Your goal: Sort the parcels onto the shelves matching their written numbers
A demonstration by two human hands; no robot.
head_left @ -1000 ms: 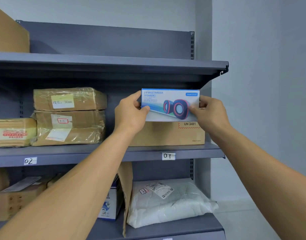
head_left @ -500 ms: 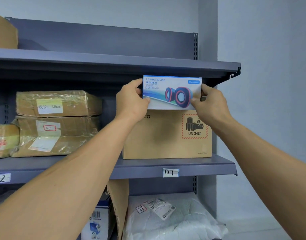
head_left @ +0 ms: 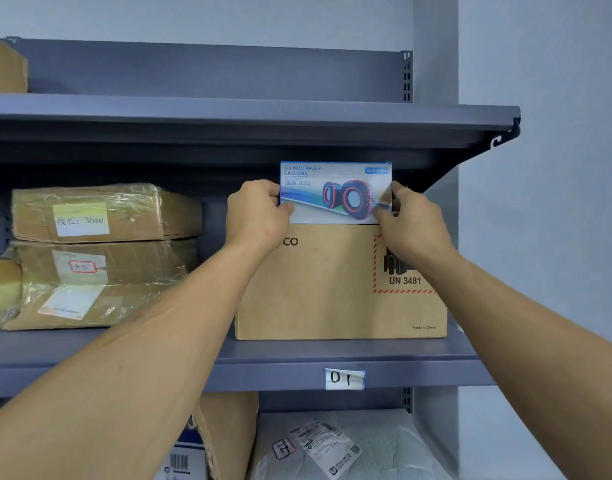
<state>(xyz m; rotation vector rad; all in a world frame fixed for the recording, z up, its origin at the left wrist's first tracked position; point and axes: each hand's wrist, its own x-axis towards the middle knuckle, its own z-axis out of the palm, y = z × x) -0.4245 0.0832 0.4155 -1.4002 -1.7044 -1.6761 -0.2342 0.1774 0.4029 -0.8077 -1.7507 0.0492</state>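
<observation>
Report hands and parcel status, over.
Left hand, right hand both gripping blue-and-white cardboard speaker box. Box at top of brown cardboard carton, shelf tagged 01. Grey metal shelf close overhead.

Light is bright, even and diffuse. The grey metal upper shelf (head_left: 249,112) throws deep shadow beneath it. Clear wrap on the taped brown parcels (head_left: 90,216) shows soft glare. My forearms (head_left: 142,375) stretch wide toward the corners. Small print on the blue-and-white cardboard speaker box (head_left: 335,192) blurs.

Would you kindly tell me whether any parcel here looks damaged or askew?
The lower tape-wrapped parcel left of the brown carton looks squashed, its wrap wrinkled; below, a cardboard flap has a ragged edge.
</observation>
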